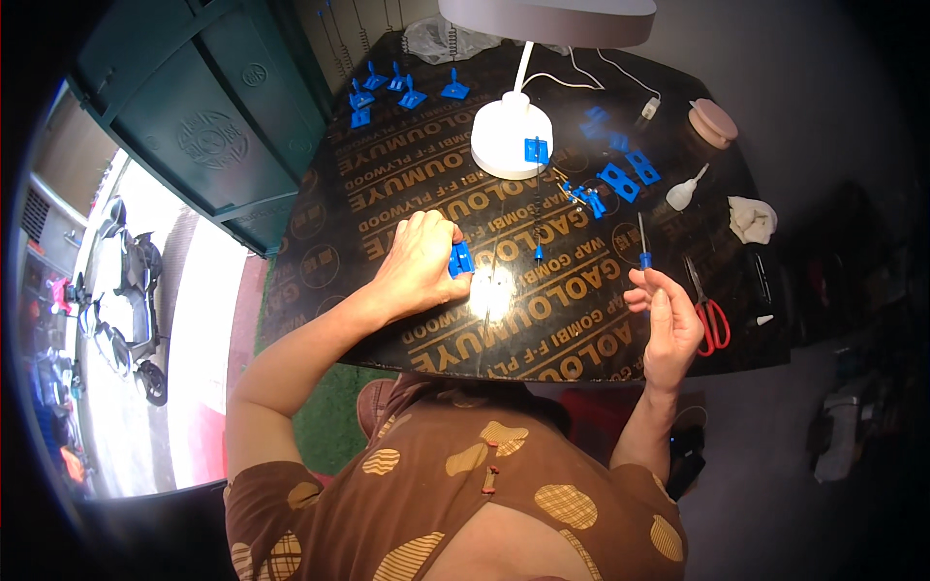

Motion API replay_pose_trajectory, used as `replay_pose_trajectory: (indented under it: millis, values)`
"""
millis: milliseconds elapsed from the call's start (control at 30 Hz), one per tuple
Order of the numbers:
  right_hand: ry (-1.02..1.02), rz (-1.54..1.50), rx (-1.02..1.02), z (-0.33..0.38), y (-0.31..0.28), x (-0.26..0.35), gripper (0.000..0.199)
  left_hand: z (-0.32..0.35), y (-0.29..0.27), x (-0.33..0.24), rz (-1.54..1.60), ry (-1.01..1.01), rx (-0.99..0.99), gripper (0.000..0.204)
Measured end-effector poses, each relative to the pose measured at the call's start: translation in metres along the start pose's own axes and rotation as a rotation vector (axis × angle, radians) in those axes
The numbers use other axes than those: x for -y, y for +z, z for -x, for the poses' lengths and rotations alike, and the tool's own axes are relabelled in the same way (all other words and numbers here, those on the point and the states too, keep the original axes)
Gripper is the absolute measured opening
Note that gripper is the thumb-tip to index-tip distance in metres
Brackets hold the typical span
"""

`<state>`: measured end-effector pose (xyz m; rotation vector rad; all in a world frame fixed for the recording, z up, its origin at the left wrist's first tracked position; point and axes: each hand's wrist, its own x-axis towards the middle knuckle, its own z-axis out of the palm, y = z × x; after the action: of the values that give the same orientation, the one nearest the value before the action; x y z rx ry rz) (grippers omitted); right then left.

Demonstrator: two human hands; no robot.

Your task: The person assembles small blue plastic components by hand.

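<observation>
My left hand (421, 259) is closed around a small blue plastic part (460, 259), its fingers hiding much of it. My right hand (668, 315) has its fingers bent at the blue handle end of a thin screwdriver (642, 237), whose metal shaft points away from me. Between the hands, a thin dark coiled spring (539, 208) runs from a blue piece (536, 150) on the lamp base to a small blue tip. Beyond my right hand, small metal screws (572, 191) lie among blue bits, close to flat blue plates (615, 181).
A white lamp (494, 145) stands at the table's back. Several blue pieces with springs (412, 94) stand back left. Red-handled scissors (715, 324), a white squeeze bottle (683, 194), a white cloth (752, 220) and a pink round container (713, 123) lie right. The dark table's edge (455, 373) curves before me.
</observation>
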<state>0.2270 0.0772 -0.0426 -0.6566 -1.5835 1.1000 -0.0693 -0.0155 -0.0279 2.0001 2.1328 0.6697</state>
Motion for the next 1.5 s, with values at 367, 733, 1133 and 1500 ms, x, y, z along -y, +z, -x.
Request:
replay_pose_trajectory:
  millis: [367, 733, 1133, 1500]
  values:
    - [0.077, 0.03, 0.267, 0.01, 0.052, 0.0, 0.02, 0.005, -0.003, -0.001, 0.053, 0.025, 0.006, 0.048]
    - [-0.155, 0.401, 0.396, 0.001, 0.096, 0.004, 0.014, 0.024, -0.001, -0.007, 0.063, -0.004, -0.169, 0.014]
    - [-0.119, 0.317, 0.388, 0.011, 0.093, 0.002, 0.015, 0.011, 0.003, -0.014, -0.015, -0.124, -0.059, 0.016]
    - [-0.111, 0.233, 0.38, 0.012, 0.088, -0.005, 0.014, 0.008, -0.001, -0.01, 0.068, -0.155, -0.02, 0.014]
